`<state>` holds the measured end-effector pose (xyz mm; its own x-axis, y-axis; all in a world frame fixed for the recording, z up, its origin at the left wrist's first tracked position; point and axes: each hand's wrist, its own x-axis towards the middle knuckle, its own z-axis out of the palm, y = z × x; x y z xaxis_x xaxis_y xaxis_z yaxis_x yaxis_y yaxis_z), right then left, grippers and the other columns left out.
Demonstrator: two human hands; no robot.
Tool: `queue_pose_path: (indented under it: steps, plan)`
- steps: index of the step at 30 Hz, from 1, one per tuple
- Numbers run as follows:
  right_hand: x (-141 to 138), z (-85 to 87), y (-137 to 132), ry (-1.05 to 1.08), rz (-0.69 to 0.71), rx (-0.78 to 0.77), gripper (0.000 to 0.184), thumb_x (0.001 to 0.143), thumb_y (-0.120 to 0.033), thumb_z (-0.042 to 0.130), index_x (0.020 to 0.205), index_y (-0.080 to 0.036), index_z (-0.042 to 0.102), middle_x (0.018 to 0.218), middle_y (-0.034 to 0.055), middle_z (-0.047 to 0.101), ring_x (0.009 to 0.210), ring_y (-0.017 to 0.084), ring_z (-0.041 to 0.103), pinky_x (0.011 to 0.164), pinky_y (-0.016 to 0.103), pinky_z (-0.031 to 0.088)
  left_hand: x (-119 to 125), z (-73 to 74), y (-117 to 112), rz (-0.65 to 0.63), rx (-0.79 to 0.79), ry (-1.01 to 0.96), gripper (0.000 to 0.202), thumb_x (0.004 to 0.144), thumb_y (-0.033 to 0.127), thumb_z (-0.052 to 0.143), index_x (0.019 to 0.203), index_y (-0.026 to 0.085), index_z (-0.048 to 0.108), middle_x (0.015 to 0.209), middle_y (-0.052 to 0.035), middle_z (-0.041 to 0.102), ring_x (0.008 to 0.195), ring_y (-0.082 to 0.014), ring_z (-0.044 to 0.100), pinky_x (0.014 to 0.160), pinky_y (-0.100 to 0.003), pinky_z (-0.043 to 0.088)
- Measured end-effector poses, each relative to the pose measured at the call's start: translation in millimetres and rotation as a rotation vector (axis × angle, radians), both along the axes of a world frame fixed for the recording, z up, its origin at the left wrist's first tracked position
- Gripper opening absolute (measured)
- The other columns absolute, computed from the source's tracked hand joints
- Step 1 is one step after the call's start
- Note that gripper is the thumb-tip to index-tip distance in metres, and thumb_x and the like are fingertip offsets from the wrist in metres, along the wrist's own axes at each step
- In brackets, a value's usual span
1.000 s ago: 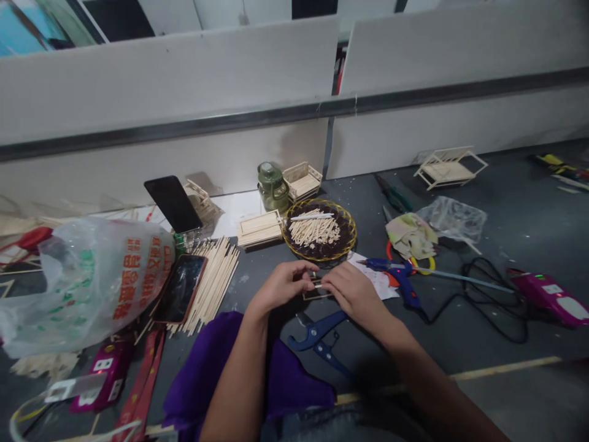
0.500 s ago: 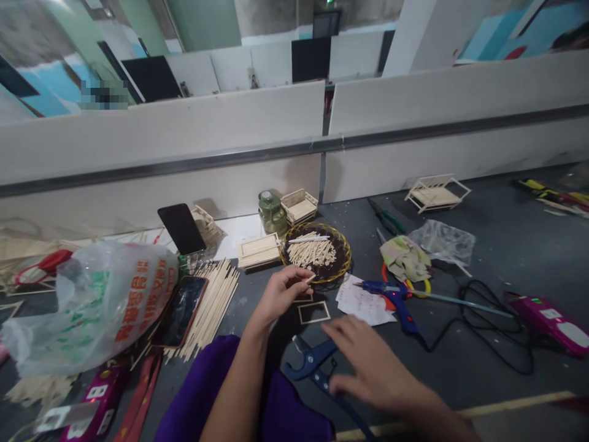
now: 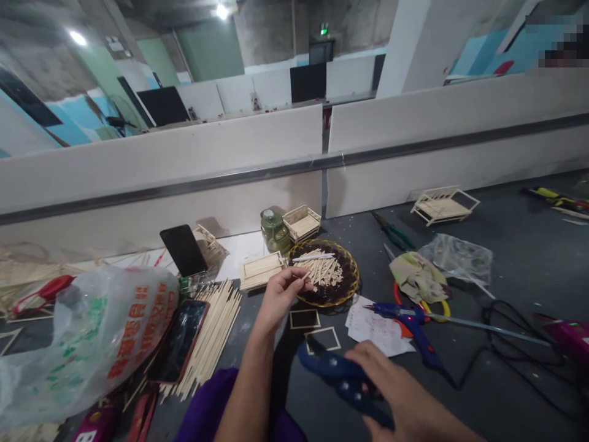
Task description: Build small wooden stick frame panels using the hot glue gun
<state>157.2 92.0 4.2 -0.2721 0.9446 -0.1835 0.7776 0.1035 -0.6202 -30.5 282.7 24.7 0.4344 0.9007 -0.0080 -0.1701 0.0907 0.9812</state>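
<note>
In the head view my left hand [image 3: 281, 298] pinches a short wooden stick [image 3: 305, 275] between thumb and fingers, just in front of the basket. My right hand [image 3: 391, 383] is wrapped round the handles of a blue pipe cutter [image 3: 334, 363], lifted over the dark table and smeared by motion. Two small rectangular stick frames [image 3: 304, 311] lie flat between my hands; the cutter's head partly covers the nearer one. A woven basket [image 3: 356, 270] behind my left fingers holds many short cut sticks [image 3: 327, 268] and a white pen-like rod [image 3: 313, 257].
Left: long sticks [image 3: 209, 337], a phone [image 3: 179, 341] and a plastic bag [image 3: 115, 319]. Right: a blue glue gun [image 3: 416, 322] with its cord, a paper [image 3: 375, 325], a cloth [image 3: 418, 277] and pliers [image 3: 393, 230]. A green jar [image 3: 275, 230] and miniature stick furniture [image 3: 444, 207] stand near the partition.
My right hand, open above the table before, has closed on the pipe cutter and raised it. My left hand still holds the stick. The view has tilted up a little.
</note>
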Motion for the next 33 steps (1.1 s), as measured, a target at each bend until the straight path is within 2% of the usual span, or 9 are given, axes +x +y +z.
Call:
queue_pose_path:
  steps: [2, 5, 7, 10, 15, 23, 33]
  plan:
    - [5.6, 11.2, 11.3, 0.079, -0.106, 0.142, 0.076, 0.072, -0.017, 0.052, 0.146, -0.017, 0.036, 0.144, 0.0147, 0.046, 0.131, 0.028, 0.048, 0.104, 0.037, 0.045, -1.0, -3.0, 0.0, -0.003, -0.029, -0.032, 0.027, 0.077, 0.031, 0.076, 0.098, 0.015, 0.069, 0.084, -0.0044, 0.07, 0.075, -0.0163, 0.069, 0.075, -0.027, 0.052]
    - [-0.6, 15.8, 36.4, 0.079, -0.255, 0.339, 0.077, 0.077, -0.014, 0.048, 0.15, -0.02, 0.025, 0.146, 0.0131, 0.045, 0.135, 0.026, 0.044, 0.109, 0.043, 0.041, 0.4, -6.3, -1.1, -0.002, -0.045, -0.072, 0.029, 0.077, 0.029, 0.076, 0.101, 0.014, 0.069, 0.085, -0.0052, 0.07, 0.076, -0.0157, 0.068, 0.073, -0.026, 0.052]
    - [-9.6, 12.9, 53.8, 0.034, -0.346, 0.469, 0.075, 0.076, -0.013, 0.047, 0.148, -0.021, 0.027, 0.14, 0.0137, 0.049, 0.131, 0.028, 0.047, 0.106, 0.047, 0.043, 1.7, -7.1, -2.0, -0.004, -0.045, -0.092, 0.03, 0.078, 0.028, 0.076, 0.103, 0.015, 0.069, 0.086, -0.0049, 0.069, 0.076, -0.015, 0.067, 0.073, -0.025, 0.051]
    - [-19.4, 7.0, 73.5, -0.03, -0.387, 0.582, 0.066, 0.079, -0.014, 0.049, 0.143, -0.019, 0.033, 0.127, 0.0158, 0.056, 0.118, 0.031, 0.056, 0.098, 0.05, 0.049, 2.3, -6.8, -2.7, -0.006, -0.04, -0.126, 0.033, 0.079, 0.027, 0.075, 0.109, 0.017, 0.067, 0.086, -0.0031, 0.067, 0.075, -0.0134, 0.066, 0.073, -0.024, 0.051]
    - [-21.0, 2.5, 87.3, -0.091, -0.341, 0.6, 0.057, 0.083, -0.016, 0.051, 0.139, -0.018, 0.037, 0.115, 0.0152, 0.059, 0.108, 0.031, 0.059, 0.09, 0.048, 0.053, 1.4, -6.7, -2.2, 0.007, -0.051, -0.128, 0.042, 0.078, 0.026, 0.077, 0.116, 0.019, 0.062, 0.086, -0.0019, 0.067, 0.078, -0.0124, 0.064, 0.075, -0.023, 0.049]
    - [-22.4, -1.4, 92.1, -0.101, -0.341, 0.583, 0.059, 0.082, -0.017, 0.053, 0.139, -0.017, 0.037, 0.117, 0.0148, 0.059, 0.107, 0.03, 0.059, 0.09, 0.047, 0.052, 0.3, -9.5, -1.1, -0.009, -0.044, -0.103, 0.046, 0.077, 0.024, 0.077, 0.12, 0.021, 0.061, 0.083, 0.0007, 0.065, 0.077, -0.0116, 0.061, 0.075, -0.022, 0.049]
    - [-22.6, -1.7, 92.3, -0.048, -0.346, 0.587, 0.06, 0.08, -0.015, 0.053, 0.138, -0.019, 0.039, 0.117, 0.0148, 0.059, 0.107, 0.03, 0.06, 0.088, 0.047, 0.053, -0.6, -6.1, -1.1, -0.019, -0.042, -0.089, 0.046, 0.076, 0.024, 0.078, 0.118, 0.022, 0.061, 0.082, 0.0009, 0.066, 0.077, -0.0116, 0.062, 0.075, -0.022, 0.049]
